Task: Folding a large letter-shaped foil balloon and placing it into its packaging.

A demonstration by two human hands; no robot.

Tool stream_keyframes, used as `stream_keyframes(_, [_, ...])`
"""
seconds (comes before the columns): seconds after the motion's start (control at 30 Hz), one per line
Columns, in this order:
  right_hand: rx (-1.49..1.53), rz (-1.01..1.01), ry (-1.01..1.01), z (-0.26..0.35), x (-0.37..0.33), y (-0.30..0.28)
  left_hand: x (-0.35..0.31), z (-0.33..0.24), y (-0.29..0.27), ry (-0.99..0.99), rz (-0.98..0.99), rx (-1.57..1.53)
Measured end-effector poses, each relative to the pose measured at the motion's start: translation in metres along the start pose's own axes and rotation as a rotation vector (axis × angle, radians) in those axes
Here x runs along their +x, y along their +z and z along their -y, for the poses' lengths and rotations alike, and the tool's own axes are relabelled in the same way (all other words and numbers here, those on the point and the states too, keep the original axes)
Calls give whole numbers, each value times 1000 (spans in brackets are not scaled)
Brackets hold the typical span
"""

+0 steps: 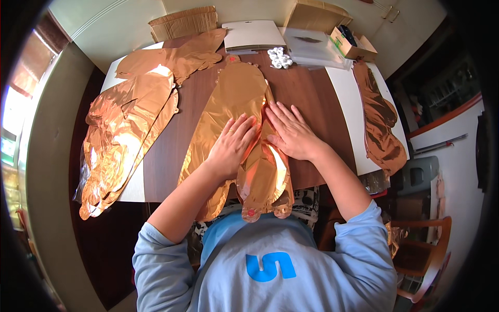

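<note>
A flat copper-coloured foil balloon (228, 99), without air, lies lengthwise on the table in front of me, its near end over the table edge. My left hand (234, 143) presses flat on its middle, fingers stretched out, with a ring on one finger. On the balloon's right side, along a raised fold, my right hand (293, 132) rests with its fingers spread. Neither hand grips anything. Small red marks show at the balloon's far tab and near end.
More flat foil balloons (127, 138) are layered at the left, with another foil piece (176, 54) behind. A folded foil balloon (377, 117) lies on the right edge. White ribbon rolls (280, 58), a white folder (253, 35), a clear plastic box (317, 49) and a small carton (358, 47) stand at the back.
</note>
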State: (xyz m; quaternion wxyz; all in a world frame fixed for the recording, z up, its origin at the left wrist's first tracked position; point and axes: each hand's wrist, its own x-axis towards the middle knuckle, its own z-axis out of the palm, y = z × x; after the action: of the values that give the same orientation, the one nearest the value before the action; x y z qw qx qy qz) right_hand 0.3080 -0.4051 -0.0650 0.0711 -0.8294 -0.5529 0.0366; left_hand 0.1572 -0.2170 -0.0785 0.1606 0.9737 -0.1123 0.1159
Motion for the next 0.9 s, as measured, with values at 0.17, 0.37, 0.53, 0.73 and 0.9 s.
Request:
stream_keyframes(0.17, [-49,-4,-8,0,0,1,1,-1,-5,-11,11,-24])
stream_keyframes(0.37, [-66,1,-22,-1,-1,5,4,-5,-16,-112,-134,-420])
stream_keyframes(0.53, [-84,9,-25,-1,-1,2,-6,10,-33,-29,-197,-136])
stream_keyframes(0.73, [76,42,14,0,2,-10,-23,15,-34,-63,-112,-162])
stream_keyframes(0.9, [197,9,48,9,-4,-11,-26,14,-24,-61,-135,-74])
